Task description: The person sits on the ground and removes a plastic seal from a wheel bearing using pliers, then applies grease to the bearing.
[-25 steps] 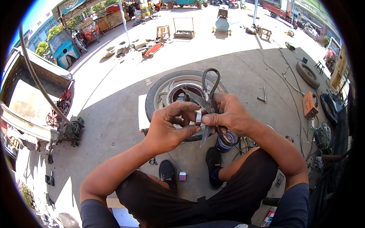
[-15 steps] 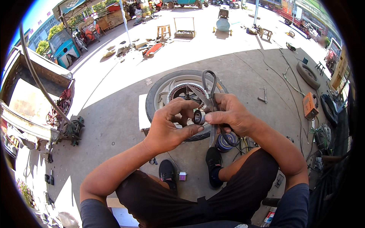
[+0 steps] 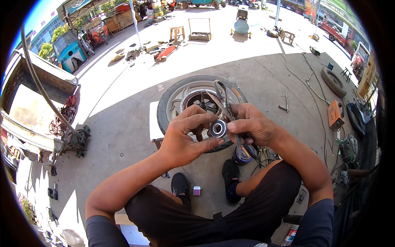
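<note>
Above a wheel, my left hand (image 3: 177, 139) holds a small ring-shaped ball bearing (image 3: 212, 130) between thumb and fingertips. The bearing's round face and centre hole are turned up toward me. Closed around a pair of scissors (image 3: 238, 143), my right hand (image 3: 258, 126) also brings its thumb tip to the bearing's right edge. One scissor handle loop rises above the knuckles, and a blade points down below the hand. Part of the scissors is hidden by the fingers. Beneath both hands the wheel, with its black tyre (image 3: 165, 108) and metal hub, lies flat on a white support (image 3: 155, 123).
A blue tin (image 3: 242, 156) stands by my right shoe, and a small purple box (image 3: 197, 191) lies between my feet. To the right are a T-shaped tool (image 3: 284, 105), cables, an orange machine (image 3: 335, 116) and a loose tyre (image 3: 333, 82). A rusty cart body (image 3: 37, 136) stands left.
The bearing has turned so its face now points up at me. The scissors have tilted and shifted slightly in my right hand; both hands stay nearly in place.
</note>
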`<state>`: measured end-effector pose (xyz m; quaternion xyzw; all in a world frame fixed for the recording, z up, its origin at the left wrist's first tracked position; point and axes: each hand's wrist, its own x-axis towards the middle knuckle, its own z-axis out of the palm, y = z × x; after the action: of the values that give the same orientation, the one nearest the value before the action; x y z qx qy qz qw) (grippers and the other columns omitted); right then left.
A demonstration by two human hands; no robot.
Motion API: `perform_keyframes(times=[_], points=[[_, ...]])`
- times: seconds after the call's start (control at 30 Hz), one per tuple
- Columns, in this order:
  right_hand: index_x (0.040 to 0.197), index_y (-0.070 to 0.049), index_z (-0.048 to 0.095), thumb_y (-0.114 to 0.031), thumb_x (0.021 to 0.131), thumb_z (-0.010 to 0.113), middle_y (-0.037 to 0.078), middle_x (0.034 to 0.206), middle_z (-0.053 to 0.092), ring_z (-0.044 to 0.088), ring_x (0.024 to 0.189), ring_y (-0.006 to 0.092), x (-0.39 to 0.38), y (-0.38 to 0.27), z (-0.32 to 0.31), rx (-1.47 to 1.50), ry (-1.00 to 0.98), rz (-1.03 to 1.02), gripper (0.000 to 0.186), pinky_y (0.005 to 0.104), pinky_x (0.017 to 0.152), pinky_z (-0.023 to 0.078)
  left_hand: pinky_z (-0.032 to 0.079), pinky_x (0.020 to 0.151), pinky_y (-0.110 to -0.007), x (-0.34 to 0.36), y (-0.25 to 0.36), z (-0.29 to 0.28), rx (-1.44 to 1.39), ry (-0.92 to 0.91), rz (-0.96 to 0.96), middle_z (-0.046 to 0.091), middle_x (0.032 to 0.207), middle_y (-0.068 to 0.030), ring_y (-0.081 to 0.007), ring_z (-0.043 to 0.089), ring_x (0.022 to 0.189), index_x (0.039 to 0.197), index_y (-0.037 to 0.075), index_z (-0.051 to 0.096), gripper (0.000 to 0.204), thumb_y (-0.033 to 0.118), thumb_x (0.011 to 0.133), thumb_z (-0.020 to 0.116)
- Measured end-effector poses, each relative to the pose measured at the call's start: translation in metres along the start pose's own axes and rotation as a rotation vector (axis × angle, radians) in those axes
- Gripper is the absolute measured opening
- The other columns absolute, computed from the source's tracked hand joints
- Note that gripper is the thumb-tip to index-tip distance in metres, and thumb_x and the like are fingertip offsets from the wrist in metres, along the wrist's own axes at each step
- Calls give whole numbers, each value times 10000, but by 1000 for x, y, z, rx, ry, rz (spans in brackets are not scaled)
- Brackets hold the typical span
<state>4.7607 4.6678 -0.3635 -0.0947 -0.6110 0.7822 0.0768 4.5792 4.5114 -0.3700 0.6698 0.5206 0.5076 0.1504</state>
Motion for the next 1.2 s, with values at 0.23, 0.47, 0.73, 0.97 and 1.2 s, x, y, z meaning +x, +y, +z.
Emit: perform_keyframes(times=[0.23,0.47,0.73,0.97,1.2], points=[[1079,28,564,-233,857,757,57,785,648,590,519,60,2,5,-6,33,-49,15,393,146,348,363,488,600,-221,1,2,2,81,26,61,607,944,-39,-69,576,735,1064,14,697,395,50,708,867],[1082,14,563,-235,858,759,55,791,652,585,522,54,2,6,-8,58,-54,28,389,139,354,361,486,594,-218,1,1,5,132,44,109,609,936,-41,-72,584,724,1059,21,696,399,42,699,866],[1083,19,559,-235,853,762,56,791,654,582,520,48,2,7,-9,65,-65,33,398,136,353,361,453,555,-267,2,2,7,131,68,137,583,890,-57,-124,564,678,1049,0,686,421,41,668,859],[1081,28,549,-243,852,764,60,767,652,577,506,49,1,8,-10,57,-43,14,415,141,355,368,453,554,-273,2,3,9,102,96,109,575,885,-55,-125,564,677,1017,5,669,397,39,672,860],[1142,31,536,-244,861,760,50,804,651,585,524,49,2,6,-9,50,-4,8,452,141,359,375,470,546,-222,2,0,6,165,81,207,599,938,-59,-91,576,715,1000,29,669,332,10,722,850]])
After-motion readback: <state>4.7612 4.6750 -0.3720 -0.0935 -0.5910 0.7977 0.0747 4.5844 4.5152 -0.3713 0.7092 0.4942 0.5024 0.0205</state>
